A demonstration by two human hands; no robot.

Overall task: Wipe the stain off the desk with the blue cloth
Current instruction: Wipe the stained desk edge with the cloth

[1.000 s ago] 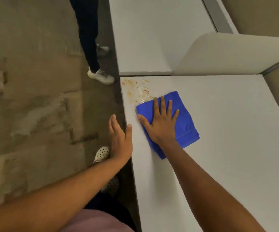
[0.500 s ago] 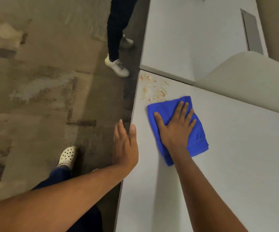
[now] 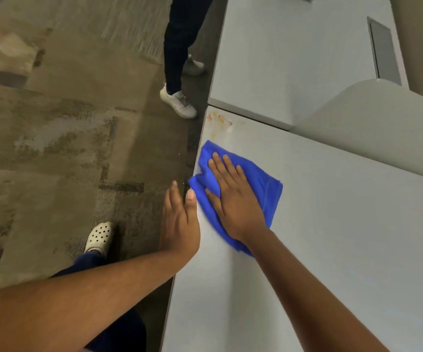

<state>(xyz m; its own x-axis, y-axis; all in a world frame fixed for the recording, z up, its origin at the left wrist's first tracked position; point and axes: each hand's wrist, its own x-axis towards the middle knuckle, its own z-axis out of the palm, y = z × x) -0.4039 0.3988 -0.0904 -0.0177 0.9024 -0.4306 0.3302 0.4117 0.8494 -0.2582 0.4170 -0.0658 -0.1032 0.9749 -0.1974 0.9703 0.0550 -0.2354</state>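
Observation:
A folded blue cloth (image 3: 261, 179) lies at the left edge of the white desk (image 3: 332, 237), one corner hanging over the edge. My right hand (image 3: 233, 196) presses flat on the cloth, fingers spread. Orange-red stain marks (image 3: 218, 120) remain at the desk's far left corner, just beyond the cloth. My left hand (image 3: 180, 222) is held flat with straight fingers at the desk's left edge, its thumb beside the cloth's overhanging corner, holding nothing.
A second white desk (image 3: 294, 59) adjoins at the back, with a curved divider panel (image 3: 373, 123) at the right. Another person's legs and white shoes (image 3: 180, 100) stand on the carpet close to the stained corner. My own foot in a white clog (image 3: 100, 236) is below left.
My right hand has dragged the cloth left to the desk edge across part of the stain; fewer marks show now. The left hand stays by the edge. The view has shifted.

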